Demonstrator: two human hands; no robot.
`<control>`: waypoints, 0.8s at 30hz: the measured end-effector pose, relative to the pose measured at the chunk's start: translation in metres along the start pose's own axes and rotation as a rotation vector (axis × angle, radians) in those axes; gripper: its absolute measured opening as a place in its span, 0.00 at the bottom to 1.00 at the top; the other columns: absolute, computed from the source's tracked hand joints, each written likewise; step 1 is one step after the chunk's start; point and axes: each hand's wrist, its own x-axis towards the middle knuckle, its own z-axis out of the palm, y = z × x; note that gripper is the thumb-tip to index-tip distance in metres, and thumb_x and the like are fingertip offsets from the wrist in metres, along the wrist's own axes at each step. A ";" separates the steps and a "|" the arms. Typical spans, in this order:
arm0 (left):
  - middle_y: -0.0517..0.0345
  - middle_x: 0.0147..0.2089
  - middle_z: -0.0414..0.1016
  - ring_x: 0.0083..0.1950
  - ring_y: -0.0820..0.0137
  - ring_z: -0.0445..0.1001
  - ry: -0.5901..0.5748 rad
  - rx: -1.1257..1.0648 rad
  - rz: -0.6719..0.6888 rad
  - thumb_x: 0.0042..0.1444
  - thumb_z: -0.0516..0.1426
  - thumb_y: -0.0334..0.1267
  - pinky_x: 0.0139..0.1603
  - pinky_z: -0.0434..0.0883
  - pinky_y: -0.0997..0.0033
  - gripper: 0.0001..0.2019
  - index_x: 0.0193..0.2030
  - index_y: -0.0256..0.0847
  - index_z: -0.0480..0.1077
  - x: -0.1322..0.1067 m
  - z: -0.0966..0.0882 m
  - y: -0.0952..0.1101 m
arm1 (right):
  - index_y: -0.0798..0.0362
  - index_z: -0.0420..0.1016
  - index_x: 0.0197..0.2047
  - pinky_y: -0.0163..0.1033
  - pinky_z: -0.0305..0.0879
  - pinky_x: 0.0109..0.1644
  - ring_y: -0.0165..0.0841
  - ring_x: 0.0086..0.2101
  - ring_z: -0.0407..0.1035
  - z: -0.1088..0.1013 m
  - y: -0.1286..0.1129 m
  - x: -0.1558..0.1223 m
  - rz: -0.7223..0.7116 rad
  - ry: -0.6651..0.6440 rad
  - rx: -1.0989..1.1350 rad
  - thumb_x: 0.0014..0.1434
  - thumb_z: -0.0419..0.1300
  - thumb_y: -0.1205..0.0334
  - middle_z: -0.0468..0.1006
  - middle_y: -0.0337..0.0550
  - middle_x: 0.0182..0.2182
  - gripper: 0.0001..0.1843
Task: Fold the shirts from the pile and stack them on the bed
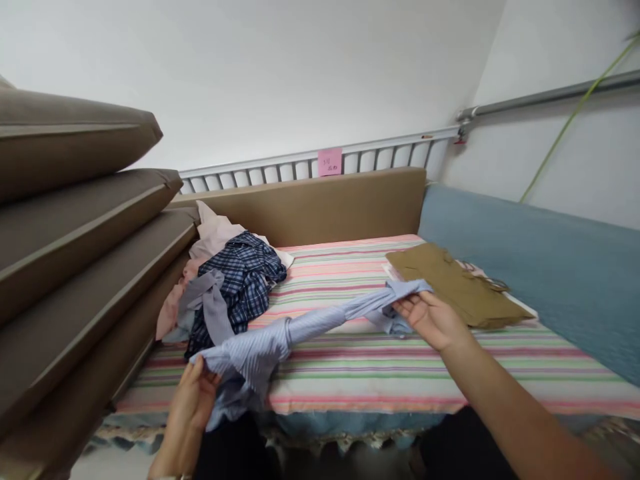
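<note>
A light blue striped shirt (310, 325) is stretched out between my two hands above the striped bedspread. My left hand (193, 393) grips one end at the lower left, its fingers partly under the cloth. The other end is in my right hand (433, 319), which pinches it between thumb and fingers. Part of the shirt is bunched and hangs over the front edge near my left hand. Folded olive-brown clothing (450, 283) lies just beyond my right hand. Behind my left hand sits a heap with a dark blue plaid shirt (243, 270).
Large brown cushions (90, 240) are stacked along the left. A brown board-like cushion (310, 207) leans against the white radiator (240, 178), which bears a pink note (330, 162). The striped bedspread (350, 387) ends at a ruffled front edge. Blue padding (525, 253) runs along the right.
</note>
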 end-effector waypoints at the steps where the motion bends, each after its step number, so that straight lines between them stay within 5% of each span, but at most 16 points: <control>1: 0.64 0.29 0.75 0.29 0.74 0.74 -0.018 -0.031 0.013 0.49 0.57 0.30 0.30 0.72 0.75 0.02 0.30 0.40 0.68 -0.001 0.015 0.006 | 0.50 0.69 0.34 0.40 0.73 0.39 0.33 0.35 0.73 -0.002 -0.004 0.003 0.014 0.041 0.033 0.58 0.49 0.67 0.78 0.44 0.33 0.09; 5: 0.64 0.31 0.74 0.32 0.78 0.72 -0.118 -0.039 0.158 0.51 0.55 0.29 0.37 0.70 0.80 0.03 0.31 0.39 0.69 -0.001 0.079 0.038 | 0.51 0.69 0.33 0.39 0.73 0.36 0.33 0.33 0.73 0.009 -0.028 0.020 0.028 0.111 0.048 0.59 0.47 0.68 0.77 0.44 0.30 0.10; 9: 0.65 0.32 0.73 0.35 0.79 0.71 -0.321 -0.066 0.445 0.49 0.60 0.34 0.42 0.68 0.81 0.04 0.32 0.39 0.70 -0.010 0.139 0.085 | 0.51 0.68 0.36 0.38 0.73 0.38 0.30 0.35 0.73 0.032 -0.053 0.031 -0.125 0.087 0.098 0.61 0.45 0.68 0.76 0.42 0.32 0.11; 12: 0.66 0.32 0.72 0.34 0.79 0.70 -0.398 -0.048 0.466 0.46 0.62 0.39 0.38 0.68 0.80 0.09 0.33 0.39 0.70 -0.025 0.161 0.093 | 0.52 0.68 0.36 0.35 0.71 0.37 0.29 0.33 0.73 0.032 -0.038 0.018 -0.050 0.131 0.013 0.62 0.45 0.65 0.76 0.42 0.31 0.11; 14: 0.66 0.31 0.72 0.31 0.78 0.69 -0.386 0.016 0.343 0.43 0.64 0.40 0.35 0.68 0.80 0.10 0.31 0.39 0.69 -0.034 0.158 0.070 | 0.54 0.68 0.35 0.34 0.70 0.32 0.30 0.28 0.73 0.024 -0.004 -0.003 0.231 0.159 -0.178 0.60 0.50 0.64 0.76 0.44 0.29 0.07; 16: 0.64 0.32 0.73 0.31 0.77 0.70 -0.400 0.128 0.166 0.42 0.65 0.41 0.33 0.68 0.78 0.12 0.31 0.39 0.70 -0.043 0.141 0.025 | 0.54 0.68 0.39 0.36 0.69 0.31 0.32 0.28 0.73 0.015 0.042 -0.028 0.474 0.087 -0.368 0.57 0.54 0.62 0.77 0.47 0.31 0.07; 21: 0.58 0.29 0.73 0.32 0.71 0.72 -0.453 0.261 -0.307 0.41 0.65 0.44 0.36 0.68 0.72 0.16 0.34 0.37 0.71 -0.073 0.063 -0.099 | 0.52 0.68 0.45 0.32 0.65 0.28 0.29 0.28 0.73 0.012 0.136 -0.076 0.477 -0.154 -0.695 0.56 0.55 0.57 0.75 0.45 0.38 0.15; 24: 0.58 0.30 0.73 0.32 0.69 0.73 -0.349 0.282 -0.455 0.39 0.66 0.43 0.38 0.68 0.69 0.16 0.32 0.38 0.69 -0.085 0.027 -0.130 | 0.52 0.68 0.46 0.33 0.64 0.26 0.30 0.27 0.72 0.015 0.159 -0.082 0.452 -0.221 -0.913 0.54 0.54 0.60 0.76 0.46 0.38 0.16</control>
